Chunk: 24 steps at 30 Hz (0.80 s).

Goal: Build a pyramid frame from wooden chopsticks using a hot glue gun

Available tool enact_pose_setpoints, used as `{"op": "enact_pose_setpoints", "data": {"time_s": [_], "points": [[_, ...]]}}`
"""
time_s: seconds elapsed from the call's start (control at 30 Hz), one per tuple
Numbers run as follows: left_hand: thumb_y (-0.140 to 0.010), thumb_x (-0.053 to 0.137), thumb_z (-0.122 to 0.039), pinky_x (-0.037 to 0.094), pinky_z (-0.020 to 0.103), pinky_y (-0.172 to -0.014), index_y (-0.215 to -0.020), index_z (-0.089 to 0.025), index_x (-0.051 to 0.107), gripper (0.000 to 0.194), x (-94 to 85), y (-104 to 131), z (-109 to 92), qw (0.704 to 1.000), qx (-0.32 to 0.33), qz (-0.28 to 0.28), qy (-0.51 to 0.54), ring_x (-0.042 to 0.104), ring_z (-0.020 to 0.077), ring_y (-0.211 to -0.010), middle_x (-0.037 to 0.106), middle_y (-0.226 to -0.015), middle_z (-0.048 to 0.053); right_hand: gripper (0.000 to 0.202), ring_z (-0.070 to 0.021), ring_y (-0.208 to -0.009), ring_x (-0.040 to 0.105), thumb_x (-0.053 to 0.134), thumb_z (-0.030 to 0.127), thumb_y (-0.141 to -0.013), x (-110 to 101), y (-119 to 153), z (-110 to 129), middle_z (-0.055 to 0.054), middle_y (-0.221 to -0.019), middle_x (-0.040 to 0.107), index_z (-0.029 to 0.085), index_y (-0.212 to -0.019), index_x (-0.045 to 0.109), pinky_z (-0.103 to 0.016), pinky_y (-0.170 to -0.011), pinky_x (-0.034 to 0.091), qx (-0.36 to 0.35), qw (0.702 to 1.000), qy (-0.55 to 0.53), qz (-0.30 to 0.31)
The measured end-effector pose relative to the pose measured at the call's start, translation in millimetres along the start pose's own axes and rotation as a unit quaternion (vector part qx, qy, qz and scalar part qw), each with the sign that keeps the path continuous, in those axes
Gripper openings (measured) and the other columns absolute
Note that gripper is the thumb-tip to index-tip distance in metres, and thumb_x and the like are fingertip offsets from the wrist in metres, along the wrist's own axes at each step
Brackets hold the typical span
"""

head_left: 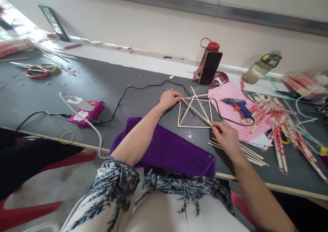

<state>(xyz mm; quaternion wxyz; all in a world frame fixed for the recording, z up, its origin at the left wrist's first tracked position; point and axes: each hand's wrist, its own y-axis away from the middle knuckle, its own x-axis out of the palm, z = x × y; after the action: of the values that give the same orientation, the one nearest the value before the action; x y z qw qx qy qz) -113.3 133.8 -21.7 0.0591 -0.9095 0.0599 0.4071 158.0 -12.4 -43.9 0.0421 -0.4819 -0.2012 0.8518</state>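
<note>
Two thumb-and-finger pinches hold a square wooden-stick frame [194, 127]: left hand [169, 100] at its far-left corner, right hand [226, 137] at its near-right. The outline looks complete; whether the crossing sticks [189, 108] are glued is unclear. Spare sticks [251, 151] lie unattached to the right, a glue gun [237, 105] beyond.

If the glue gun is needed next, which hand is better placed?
Probably the right hand: it is at the stick frame's near right corner, closer to the blue glue gun; the left hand is at the far left.
</note>
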Motion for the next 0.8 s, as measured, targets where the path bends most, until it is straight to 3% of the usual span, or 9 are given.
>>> {"op": "enact_pose_setpoints", "data": {"time_s": [0.8], "points": [[-0.076, 0.057, -0.034, 0.042, 0.022, -0.065, -0.095, -0.024, 0.075, 0.029, -1.9, 1.6, -2.3, 1.0, 0.005, 0.003, -0.018, 0.061, 0.015, -0.071, 0.07, -0.071, 0.001, 0.023, -0.0169, -0.073, 0.06, 0.05, 0.033, -0.084, 0.2, -2.7, -1.4, -0.003, -0.081, 0.065, 0.021, -0.091, 0.068, -0.029, -0.067, 0.045, 0.017, 1.0, 0.003, 0.018]]}}
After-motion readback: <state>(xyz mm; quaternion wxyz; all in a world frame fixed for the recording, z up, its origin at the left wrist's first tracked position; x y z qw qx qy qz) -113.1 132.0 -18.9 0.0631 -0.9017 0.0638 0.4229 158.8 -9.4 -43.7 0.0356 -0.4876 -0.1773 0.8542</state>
